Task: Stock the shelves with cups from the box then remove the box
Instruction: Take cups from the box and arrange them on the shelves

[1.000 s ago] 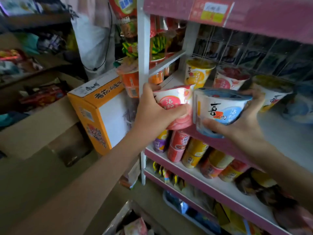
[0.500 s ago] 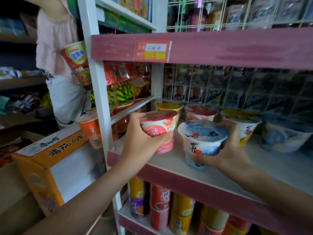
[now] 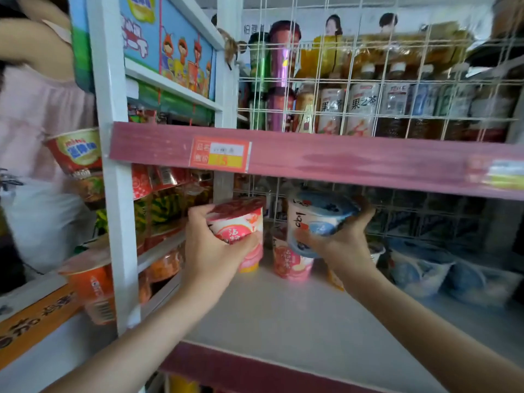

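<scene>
Both arms reach in over the pink front lip (image 3: 255,370) of the pale shelf board (image 3: 283,316). The near half of the board lies bare, open from the lip back to the cups. Overhead, the pink edge of the next shelf (image 3: 340,161), with its orange price label (image 3: 220,154), sits close above the lids, so headroom is slim. A white upright post (image 3: 113,194) bounds the bay on the left; white wire mesh (image 3: 411,222) closes the back.

The left hand (image 3: 211,252) wraps around the pink-and-white paper cup with a dark red foil lid (image 3: 241,222), thumb across the front, fingers behind. The cup stands near upright, lid up, long axis vertical, leaning slightly toward the person; whether its base touches the board I cannot tell.

The right hand (image 3: 338,241) clasps the white paper cup with a blue lid (image 3: 317,219) from below and the right, held clear above a standing pink cup (image 3: 292,263). This cup tilts, lid angled up and to the right, base down-left.

Blurred blue-and-white cups (image 3: 425,269) fill the right rear of the board. An orange cardboard box (image 3: 34,324) sits outside the post at lower left, with an orange cup (image 3: 90,287) just above it.
</scene>
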Available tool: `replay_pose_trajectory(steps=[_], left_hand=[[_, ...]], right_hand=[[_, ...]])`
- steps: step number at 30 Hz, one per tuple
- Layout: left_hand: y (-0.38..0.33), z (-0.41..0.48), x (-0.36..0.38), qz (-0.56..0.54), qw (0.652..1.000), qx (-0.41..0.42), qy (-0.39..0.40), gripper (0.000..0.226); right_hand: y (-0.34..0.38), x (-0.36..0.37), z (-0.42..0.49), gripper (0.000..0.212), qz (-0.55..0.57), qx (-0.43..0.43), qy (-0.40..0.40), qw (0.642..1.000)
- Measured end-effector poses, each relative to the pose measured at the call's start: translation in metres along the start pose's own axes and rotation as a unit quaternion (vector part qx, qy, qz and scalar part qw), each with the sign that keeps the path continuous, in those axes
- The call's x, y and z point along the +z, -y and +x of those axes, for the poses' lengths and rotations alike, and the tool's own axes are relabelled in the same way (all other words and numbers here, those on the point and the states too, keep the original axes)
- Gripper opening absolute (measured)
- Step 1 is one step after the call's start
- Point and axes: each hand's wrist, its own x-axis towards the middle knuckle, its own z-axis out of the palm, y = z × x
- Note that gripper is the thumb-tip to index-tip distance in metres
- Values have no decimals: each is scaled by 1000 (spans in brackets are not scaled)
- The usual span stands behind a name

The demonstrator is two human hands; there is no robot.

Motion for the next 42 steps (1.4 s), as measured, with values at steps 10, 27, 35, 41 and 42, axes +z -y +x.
replay_pose_trajectory(steps=[10,27,35,41,42], left_hand=[[19,17,-1,-16,999,26,-24,74],[9,52,16,-21,999,36,-19,82],[30,74,59,75,997,-33,5,89],[44,62,62,154,986,32,46,119],[46,58,62,175,982,55,43,119]], right_hand=[[-23,51,44,119,-48,65,-45,996],[-16,21,31,125,-238,-2,72,969],[-24,40,23,101,-281,11,35,959],[-30,58,21,99,-285,-2,6,959],[-30,59,20,97,-298,-8,-2,954]])
